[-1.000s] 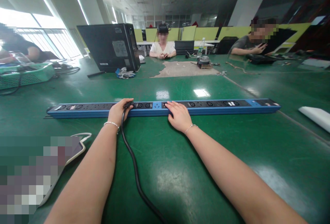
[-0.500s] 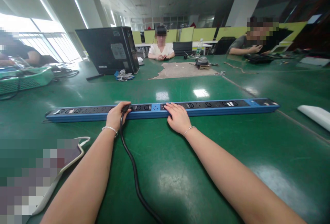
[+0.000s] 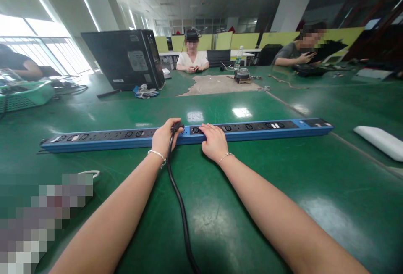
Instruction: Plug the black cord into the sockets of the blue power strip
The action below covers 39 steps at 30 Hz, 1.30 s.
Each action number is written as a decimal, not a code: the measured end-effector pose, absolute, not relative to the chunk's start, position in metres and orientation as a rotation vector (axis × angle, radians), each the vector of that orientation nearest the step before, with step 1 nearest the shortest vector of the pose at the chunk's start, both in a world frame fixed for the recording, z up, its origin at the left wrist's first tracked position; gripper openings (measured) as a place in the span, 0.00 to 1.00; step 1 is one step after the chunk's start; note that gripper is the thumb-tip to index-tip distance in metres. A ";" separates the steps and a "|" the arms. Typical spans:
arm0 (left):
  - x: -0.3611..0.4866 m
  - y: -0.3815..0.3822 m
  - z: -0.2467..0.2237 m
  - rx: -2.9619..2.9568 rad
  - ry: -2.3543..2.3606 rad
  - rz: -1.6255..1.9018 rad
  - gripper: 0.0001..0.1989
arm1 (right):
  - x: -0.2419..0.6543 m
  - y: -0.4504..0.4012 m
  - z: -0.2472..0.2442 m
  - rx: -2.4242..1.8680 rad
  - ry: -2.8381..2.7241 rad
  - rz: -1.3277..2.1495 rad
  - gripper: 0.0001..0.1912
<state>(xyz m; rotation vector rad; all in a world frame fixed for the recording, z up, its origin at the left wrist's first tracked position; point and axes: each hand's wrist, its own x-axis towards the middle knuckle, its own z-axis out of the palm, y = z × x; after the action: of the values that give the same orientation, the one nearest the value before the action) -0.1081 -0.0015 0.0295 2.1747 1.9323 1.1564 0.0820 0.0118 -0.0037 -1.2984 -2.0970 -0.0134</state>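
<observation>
A long blue power strip [image 3: 267,133] with black sockets lies across the green table. My left hand [image 3: 165,136] is closed round a black plug [image 3: 177,127], held at the strip just left of its middle; whether the plug sits in a socket cannot be made out. The plug's black cable [image 3: 180,198] runs down over the table towards me. To the right of the plug, my right hand [image 3: 214,141] rests on the strip, its fingers stretched over the top face beside a socket.
A black computer case [image 3: 126,61] stands at the back left, near gloves [image 3: 145,92] and a green basket [image 3: 30,97]. A white object [image 3: 379,143] lies at the right. People sit across the table and on both sides. A round device [image 3: 242,75] is farther back.
My left hand has moved right along the strip with the plug and cable, closer to my right hand. My right hand stays at the same part of the strip. The view has shifted slightly.
</observation>
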 end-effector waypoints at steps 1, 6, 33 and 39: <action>-0.104 0.000 0.029 2.187 1.930 1.135 0.17 | 0.082 0.012 -0.004 -1.296 -2.097 -0.013 0.27; -0.096 0.007 0.029 2.243 2.018 0.988 0.16 | 0.082 0.013 -0.006 -1.285 -2.094 -0.011 0.27; -0.102 0.003 0.010 2.333 1.995 0.924 0.24 | 0.030 -0.005 0.015 -1.271 -2.124 0.123 0.24; -0.104 0.004 0.009 2.427 2.029 0.833 0.24 | 0.018 0.002 0.019 -1.345 -2.102 0.164 0.20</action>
<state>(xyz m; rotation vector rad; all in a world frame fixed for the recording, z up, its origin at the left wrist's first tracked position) -0.1038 0.0038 0.0087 2.4266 2.0290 0.8330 0.0181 0.0020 0.0194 -1.3450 -2.1018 0.1639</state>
